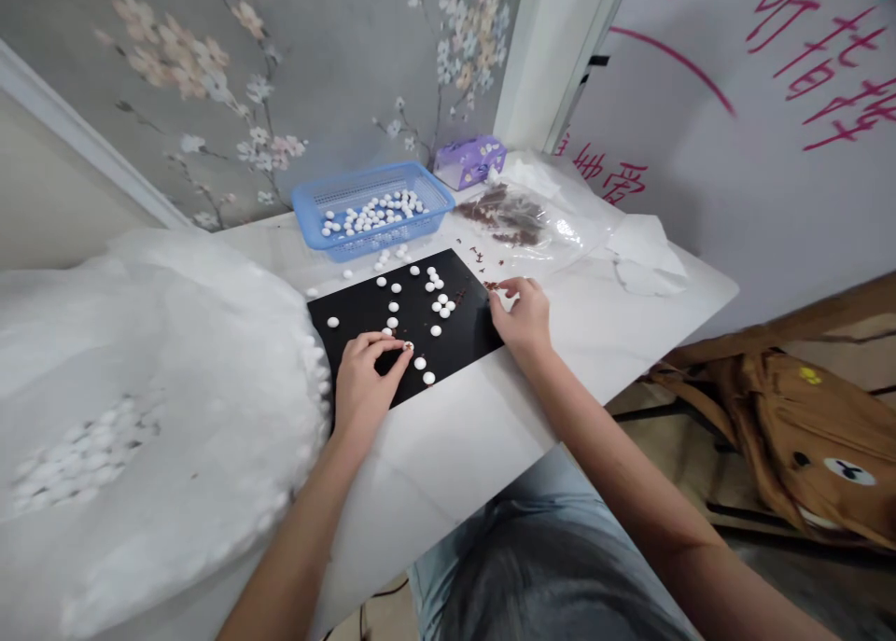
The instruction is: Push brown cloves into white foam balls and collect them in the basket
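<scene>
Head view: the left hand (368,380), at the 7 o'clock edge of the black board (364,307), holds a white piece (409,345) topped with a brown bit between its fingers. At 3 o'clock, the right hand's (522,316) fingers are nearly closed at small brown bits (493,285); whether they grip any, I cannot tell. Around the board on the table (595,314) lie a blue basket (308,219) of white pieces at 11, a clear bag (560,235) at 2 and a large white bag (203,342) at 9
</scene>
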Tool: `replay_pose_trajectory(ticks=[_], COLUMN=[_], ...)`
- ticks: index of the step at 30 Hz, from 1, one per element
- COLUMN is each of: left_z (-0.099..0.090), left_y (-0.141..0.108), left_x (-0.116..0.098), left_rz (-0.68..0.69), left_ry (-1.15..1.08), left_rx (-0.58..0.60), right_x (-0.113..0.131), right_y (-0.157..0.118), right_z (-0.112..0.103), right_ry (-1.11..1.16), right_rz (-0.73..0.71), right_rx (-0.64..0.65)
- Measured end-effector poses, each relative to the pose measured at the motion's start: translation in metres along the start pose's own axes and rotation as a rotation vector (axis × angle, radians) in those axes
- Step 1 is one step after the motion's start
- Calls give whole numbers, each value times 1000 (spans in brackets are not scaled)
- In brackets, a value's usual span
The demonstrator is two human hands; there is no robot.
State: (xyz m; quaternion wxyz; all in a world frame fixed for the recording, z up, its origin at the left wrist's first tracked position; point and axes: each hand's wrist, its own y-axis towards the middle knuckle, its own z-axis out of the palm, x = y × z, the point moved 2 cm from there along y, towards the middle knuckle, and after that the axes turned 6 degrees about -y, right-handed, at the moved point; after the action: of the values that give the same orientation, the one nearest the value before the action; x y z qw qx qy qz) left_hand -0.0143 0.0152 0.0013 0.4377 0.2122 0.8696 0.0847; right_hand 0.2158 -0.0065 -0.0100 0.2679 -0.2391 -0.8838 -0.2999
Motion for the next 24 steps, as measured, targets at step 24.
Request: replay_pose_trajectory(ticks=[24], left_z=[-1], left_y=[-3], left_x=[-1], left_rz=[53], left_ry=[111], left_rx=[29], right_x=[-8], right_y=[7], right_z=[6], right_ry=[-53], right_rz=[-13], right_rx=[107])
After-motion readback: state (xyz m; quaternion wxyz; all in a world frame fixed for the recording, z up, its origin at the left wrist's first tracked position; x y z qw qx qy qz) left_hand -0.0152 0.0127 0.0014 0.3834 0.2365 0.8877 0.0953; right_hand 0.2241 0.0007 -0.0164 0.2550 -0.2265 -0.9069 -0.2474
